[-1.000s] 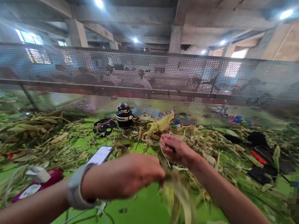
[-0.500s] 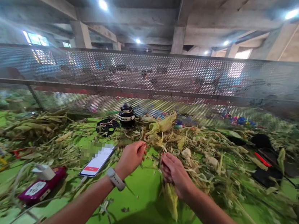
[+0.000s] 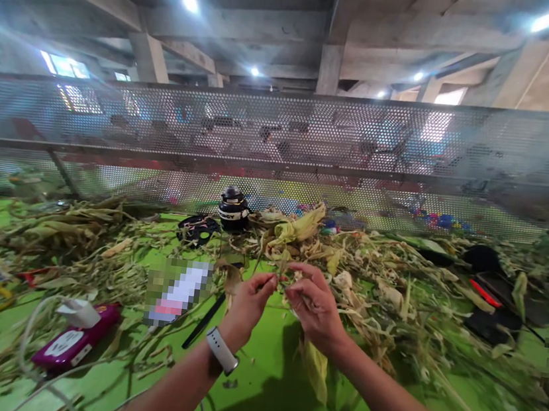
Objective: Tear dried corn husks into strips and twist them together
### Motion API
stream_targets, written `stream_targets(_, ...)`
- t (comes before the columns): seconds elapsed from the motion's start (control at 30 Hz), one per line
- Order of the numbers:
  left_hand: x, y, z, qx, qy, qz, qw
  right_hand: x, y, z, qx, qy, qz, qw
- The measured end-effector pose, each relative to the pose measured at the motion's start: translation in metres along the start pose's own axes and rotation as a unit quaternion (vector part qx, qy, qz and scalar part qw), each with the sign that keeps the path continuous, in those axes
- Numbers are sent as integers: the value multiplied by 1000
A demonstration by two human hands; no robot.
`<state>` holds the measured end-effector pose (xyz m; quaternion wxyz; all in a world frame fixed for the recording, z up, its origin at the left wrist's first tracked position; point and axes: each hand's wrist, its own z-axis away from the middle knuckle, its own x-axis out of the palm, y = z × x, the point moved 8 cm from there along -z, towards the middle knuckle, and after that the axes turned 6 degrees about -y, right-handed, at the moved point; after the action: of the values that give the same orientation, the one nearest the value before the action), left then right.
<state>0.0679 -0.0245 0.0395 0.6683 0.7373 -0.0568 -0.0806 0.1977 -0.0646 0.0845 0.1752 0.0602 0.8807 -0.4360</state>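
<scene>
My left hand (image 3: 248, 302), with a pale watch (image 3: 221, 350) on its wrist, is closed in a pinch at mid-table. What its fingertips hold is too small to make out. Close against its far left side are a brownish dried leaf (image 3: 231, 279) and a slim black strip (image 3: 204, 319); I cannot tell whether the hand holds either. My right hand (image 3: 315, 307) faces it, fingers bent and apart, index finger stretched toward the left fingertips. Beneath the right hand a yellowish husk (image 3: 315, 370) hangs or lies over the green tabletop (image 3: 265, 364).
Dried husks and stalks (image 3: 375, 278) cover much of the table. To the left are a phone (image 3: 184, 291) and a purple power bank (image 3: 75, 341) with a white plug and cable. A black bottle (image 3: 232, 210) stands before a perforated metal screen (image 3: 283, 133). People show dimly beyond.
Both hands have come together; the left has shifted right. My right fingers have spread from a closed grip. The black strip and brownish leaf now show beside my left hand.
</scene>
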Motion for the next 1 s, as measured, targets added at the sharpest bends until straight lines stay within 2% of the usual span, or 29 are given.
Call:
stream_targets(0.07,6,-1,2,-4,-5,51,999,9,9,-2,55,-41,-100,993)
stream_targets(0.13,8,-4,4,-8,13,71,997,14,21,-2,120,-38,-151,980)
stream_targets(0.17,8,-5,5,-7,27,74,997,15,23,-1,134,-28,-143,980)
stream_targets(0.27,8,-10,8,-4,57,88,994,18,15,0,102,-41,-52,993)
stream_targets(0.37,8,-20,9,-34,69,115,990,19,7,2,57,-64,65,994)
stream_targets(0.47,11,-27,10,-70,60,126,988,16,3,4,18,-49,203,978)
stream_targets(0.57,17,-24,11,-76,35,87,993,18,1,6,-3,-36,293,955)
stream_targets(0.7,16,-11,18,-57,18,26,998,24,4,6,-2,-40,321,946)
stream_targets(0.83,15,8,24,-2,-19,-45,999,22,9,4,22,-36,311,949)
stream_targets(0.9,14,6,24,-5,-9,-23,1000,18,8,2,27,-36,285,958)
stream_targets(1.0,15,-10,21,-46,27,61,997,15,11,0,64,-55,219,972)
